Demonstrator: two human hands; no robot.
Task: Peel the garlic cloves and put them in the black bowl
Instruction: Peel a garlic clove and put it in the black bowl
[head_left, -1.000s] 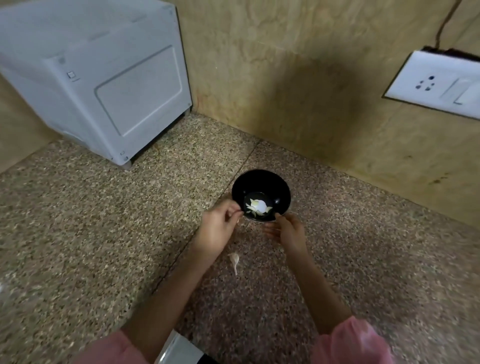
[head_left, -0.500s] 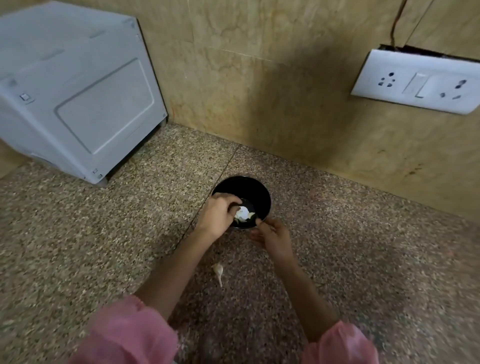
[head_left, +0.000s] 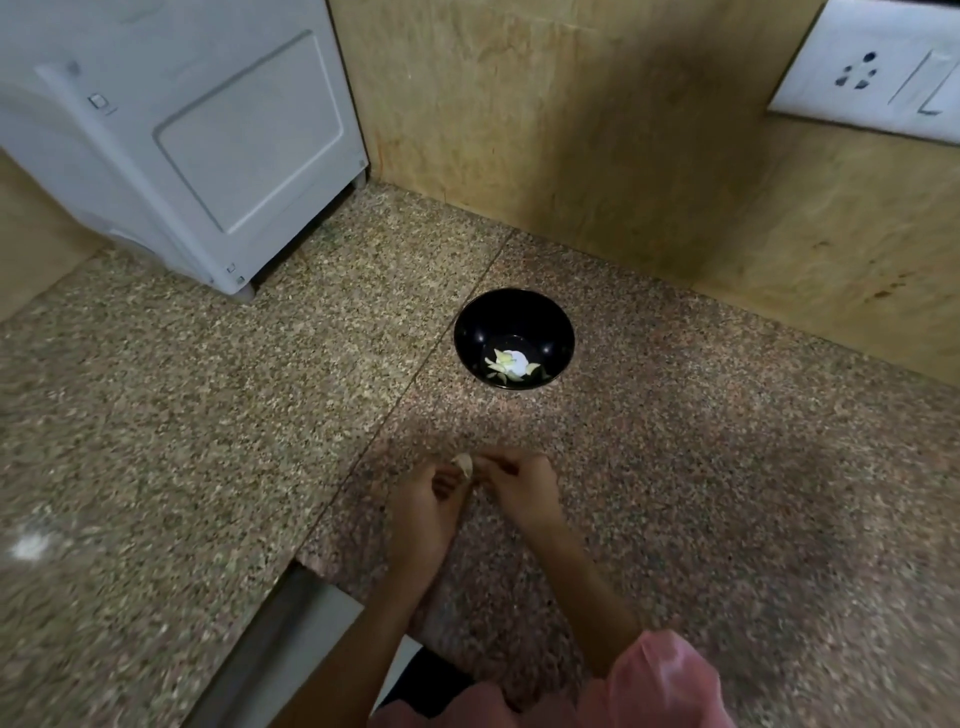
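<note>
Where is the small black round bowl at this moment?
In the head view the small black round bowl stands on the speckled granite counter, near the beige wall corner, beyond both hands, right of the white appliance.

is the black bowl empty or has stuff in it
Not empty: the black bowl sits upright with pale garlic pieces on its bottom.

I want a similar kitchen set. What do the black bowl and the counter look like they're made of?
Black bowl: glossy, with sharp light glints on its inner wall; glazed ceramic or melamine, can't tell which. Counter: speckled brown-and-tan stone, likely polished granite, with a faint sheen and a straight seam between slabs.
</note>
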